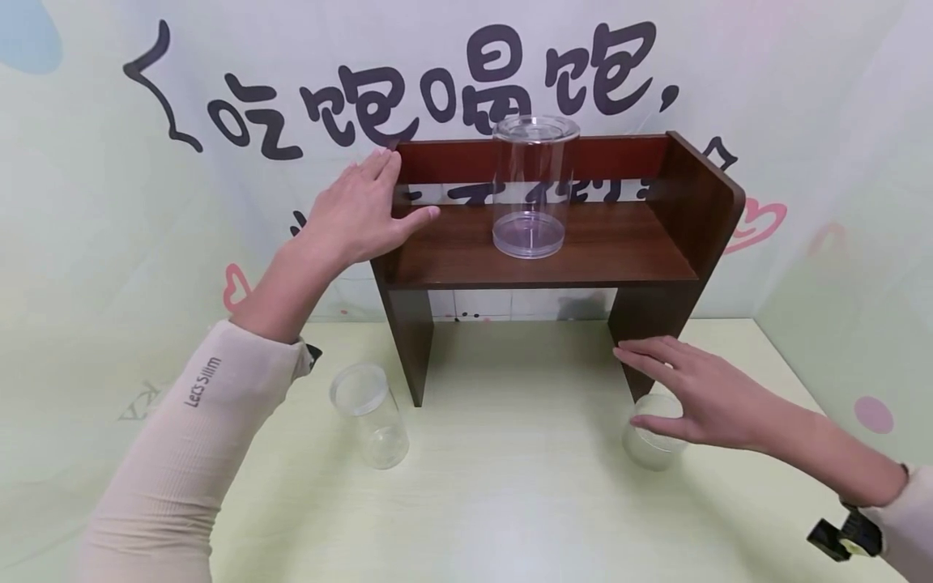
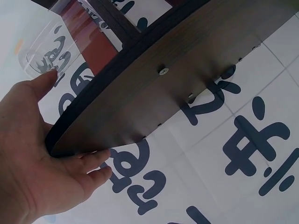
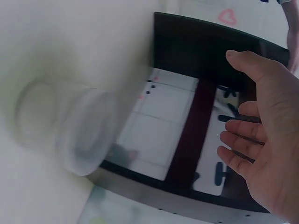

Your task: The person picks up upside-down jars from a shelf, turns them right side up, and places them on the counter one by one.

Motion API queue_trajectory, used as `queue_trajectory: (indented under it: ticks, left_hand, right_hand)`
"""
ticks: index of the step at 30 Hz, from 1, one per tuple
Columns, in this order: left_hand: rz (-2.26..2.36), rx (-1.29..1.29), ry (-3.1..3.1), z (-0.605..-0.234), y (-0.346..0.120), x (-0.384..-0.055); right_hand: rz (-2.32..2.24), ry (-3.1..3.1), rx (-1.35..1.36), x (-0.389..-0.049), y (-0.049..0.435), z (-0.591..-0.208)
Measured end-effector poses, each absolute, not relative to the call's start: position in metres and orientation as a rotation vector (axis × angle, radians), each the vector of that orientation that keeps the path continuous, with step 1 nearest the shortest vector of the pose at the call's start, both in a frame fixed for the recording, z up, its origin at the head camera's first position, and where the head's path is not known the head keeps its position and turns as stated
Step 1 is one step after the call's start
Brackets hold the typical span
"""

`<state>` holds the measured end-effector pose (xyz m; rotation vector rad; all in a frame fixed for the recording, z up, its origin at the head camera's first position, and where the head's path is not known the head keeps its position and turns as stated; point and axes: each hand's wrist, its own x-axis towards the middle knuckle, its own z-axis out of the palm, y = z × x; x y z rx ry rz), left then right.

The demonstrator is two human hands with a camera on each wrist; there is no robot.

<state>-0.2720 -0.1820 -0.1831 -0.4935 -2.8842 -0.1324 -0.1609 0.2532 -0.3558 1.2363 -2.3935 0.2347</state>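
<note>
A dark brown wooden desk shelf [image 1: 466,255] stands at the back of the table. My left hand [image 1: 360,206] is at the top of its left side panel [image 2: 140,88], fingers along the outside and thumb spread away inside. On the shelf board stands a clear lidded jar [image 1: 532,190], right of that thumb. My right hand [image 1: 700,397], fingers fairly straight and thumb apart, hovers by the shelf's lower right side. It holds nothing and partly hides another clear jar [image 1: 656,445], whose whitish lid [image 3: 88,133] shows in the right wrist view.
A third clear jar [image 1: 372,421] stands on the pale table [image 1: 496,486], in front of the shelf's left leg. Behind the shelf hangs a white cloth [image 1: 291,48] printed with large dark characters. Dark wrist devices [image 1: 845,534] sit at the sleeve cuffs.
</note>
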Motion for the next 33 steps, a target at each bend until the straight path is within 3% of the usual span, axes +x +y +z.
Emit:
queue_trajectory:
  ticks: [17, 33]
  left_hand:
    - [-0.154, -0.518, -2.931, -0.18, -0.184, -0.27]
    - [-0.161, -0.511, -2.932, -0.181, -0.183, -0.27]
  right_hand:
    - [0.649, -2.184, 0.986, -0.19, 0.21, -0.278]
    - [0.931, -2.271, 0.686, -0.221, 0.179, -0.242]
